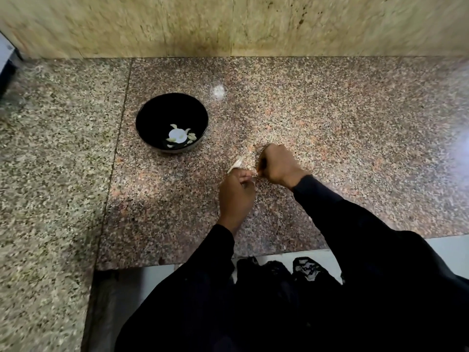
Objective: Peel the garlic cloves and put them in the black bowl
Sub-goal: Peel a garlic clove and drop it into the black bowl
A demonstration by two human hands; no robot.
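Note:
A black bowl (200, 118) stands on the speckled granite counter (330, 118), left of centre, with several pale peeled garlic cloves (179, 135) at its bottom. Both hands meet just right of and below the bowl. My left hand (236, 194) pinches a garlic clove (250, 177) at its fingertips, and a strip of papery skin (234, 165) sticks out above it. My right hand (278, 165) is curled, fingertips pinching the same clove from the right. The clove itself is mostly hidden by the fingers.
A beige stone wall (228, 26) closes the back of the counter. A seam (114, 158) splits the counter into a left slab and the working slab. The counter's front edge (253, 252) runs just below my forearms, with pale floor beneath.

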